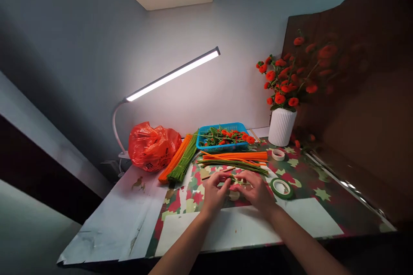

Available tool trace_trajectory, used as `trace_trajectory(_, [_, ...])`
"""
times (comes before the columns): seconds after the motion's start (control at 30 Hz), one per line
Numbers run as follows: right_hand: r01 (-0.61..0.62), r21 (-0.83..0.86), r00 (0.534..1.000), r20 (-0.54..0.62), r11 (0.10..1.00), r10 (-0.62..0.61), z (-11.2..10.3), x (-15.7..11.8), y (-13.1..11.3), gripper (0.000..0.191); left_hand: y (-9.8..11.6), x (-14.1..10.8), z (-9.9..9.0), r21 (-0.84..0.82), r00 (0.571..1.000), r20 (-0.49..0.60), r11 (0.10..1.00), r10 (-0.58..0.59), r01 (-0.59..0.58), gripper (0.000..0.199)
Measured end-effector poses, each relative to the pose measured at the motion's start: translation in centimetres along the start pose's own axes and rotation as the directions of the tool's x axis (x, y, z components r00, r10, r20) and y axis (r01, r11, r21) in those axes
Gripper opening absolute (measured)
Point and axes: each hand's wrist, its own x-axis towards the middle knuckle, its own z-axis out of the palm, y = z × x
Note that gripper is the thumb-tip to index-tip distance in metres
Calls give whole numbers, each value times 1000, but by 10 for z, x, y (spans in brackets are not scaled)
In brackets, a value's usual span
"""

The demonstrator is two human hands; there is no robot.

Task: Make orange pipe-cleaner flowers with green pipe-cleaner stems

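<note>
My left hand [217,189] and my right hand [256,189] are close together above the patterned mat, fingers pinched. Between their fingertips is a small green pipe cleaner piece [232,178], mostly covered by the fingers, so its shape is unclear. Just beyond the hands lie loose green pipe cleaners [235,164] and a row of orange pipe cleaners [238,156]. A thin brown stick [209,176] lies near my left fingers. To the right of my right hand is a roll of green tape [282,188], lying flat.
A blue basket [222,147] holds red-orange flowers with green stems. Left of it are upright-leaning green [184,159] and orange bundles [172,163] and a red plastic bag [151,146]. A white tape roll [278,154], a white vase [282,126] of flowers and a lit lamp [174,76] stand around.
</note>
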Motion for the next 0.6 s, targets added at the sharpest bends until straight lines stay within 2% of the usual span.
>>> trace_trajectory(0.07, [-89, 3, 996, -4, 996, 89, -3, -1, -1, 32, 7, 22, -30, -85, 978, -210, 996, -15, -3, 22])
trace_trajectory(0.1, [-118, 9, 993, -20, 993, 119, -3, -2, -1, 33, 12, 37, -51, -116, 929, -371, 992, 10, -57, 23])
trace_trajectory(0.13, [-150, 11, 988, -32, 989, 151, -3, -2, -1, 34, 19, 54, -76, -118, 848, -528, 985, 45, -127, 23])
trace_trajectory(0.17, [-160, 6, 986, -40, 987, 160, -3, -2, 0, 33, 26, 72, -103, -103, 737, -672, 977, 72, -189, 22])
trace_trajectory(0.2, [-160, -3, 986, -36, 987, 160, -2, -3, 1, 32, 33, 91, -130, -70, 667, -740, 977, 83, -200, 20])
trace_trajectory(0.23, [-152, -11, 988, -24, 988, 152, 0, -3, 2, 31, 40, 109, -156, -10, 643, -762, 991, 80, -136, 17])
trace_trajectory(0.27, [-139, -17, 990, -4, 990, 139, 2, -4, 3, 29, 45, 126, -179, 66, 675, -736, 998, 53, -7, 15])
trace_trajectory(0.3, [-128, -18, 991, 21, 992, 129, 4, -4, 5, 28, 49, 141, -198, 96, 701, -713, 994, 27, 59, 12])
trace_trajectory(0.4, [-111, -12, 992, 66, 994, 112, 7, -6, 9, 25, 50, 169, -236, 177, 755, -655, 961, -47, 214, 9])
trace_trajectory(0.47, [-105, -24, 992, 65, 994, 107, 7, -6, 11, 23, 45, 175, -250, 255, 762, -643, 917, -76, 307, 9])
trace_trajectory(0.6, [-112, -55, 992, 47, 992, 114, 6, -6, 13, 21, 39, 169, -274, 412, 730, -682, 801, -45, 435, 1])
